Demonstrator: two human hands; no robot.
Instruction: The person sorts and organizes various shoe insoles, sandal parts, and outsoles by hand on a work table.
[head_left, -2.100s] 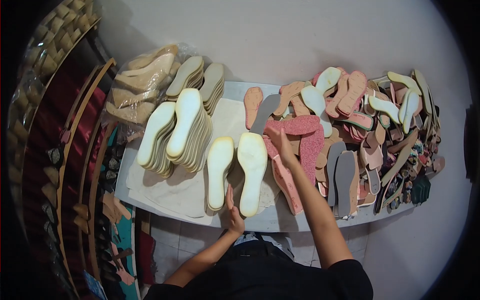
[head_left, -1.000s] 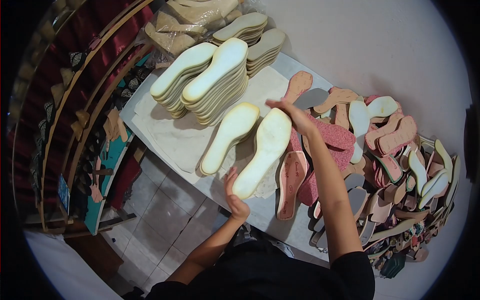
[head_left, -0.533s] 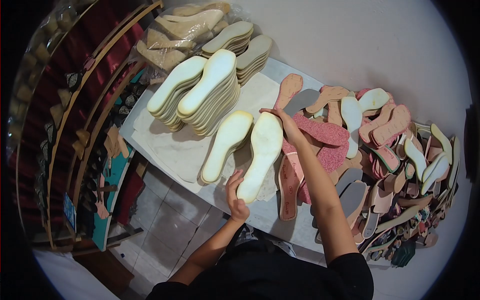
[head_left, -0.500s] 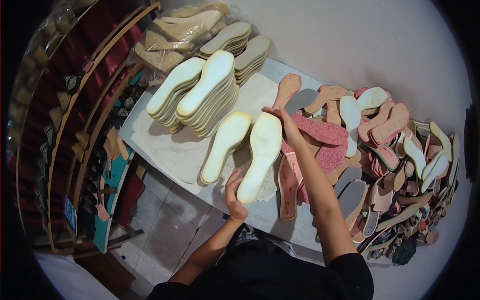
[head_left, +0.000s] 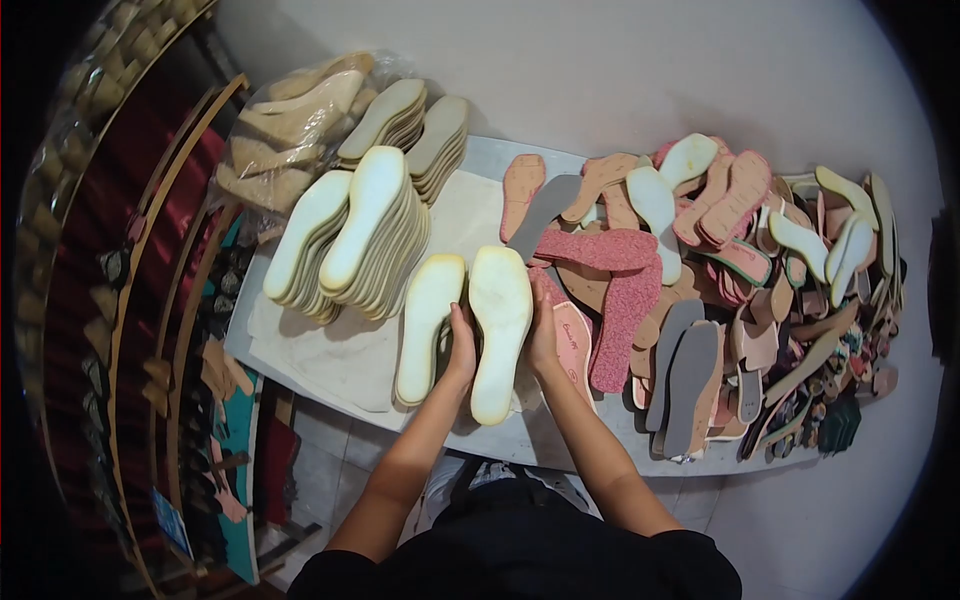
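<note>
Between my two hands stands a cream insole pile [head_left: 499,320], its wide end away from me. My left hand [head_left: 462,343] lies along its left side, between it and a second cream insole pile [head_left: 430,325]. My right hand [head_left: 542,325] presses on its right side. The fingers of both hands point away from me. Two taller cream stacks [head_left: 370,220] [head_left: 308,235] stand behind, to the left. A pink printed insole [head_left: 573,345] lies just right of my right hand.
A heap of pink, grey and cream insoles [head_left: 625,250] covers the table's right side. Greyish stacks [head_left: 440,140] and a plastic bag of wedge soles [head_left: 290,130] sit at the back left. Curved shelves [head_left: 165,330] stand left of the table [head_left: 360,405].
The view has shifted. My left hand has moved up from the narrow end to the side of the pile, and my right hand has come down from the wide end along its right side.
</note>
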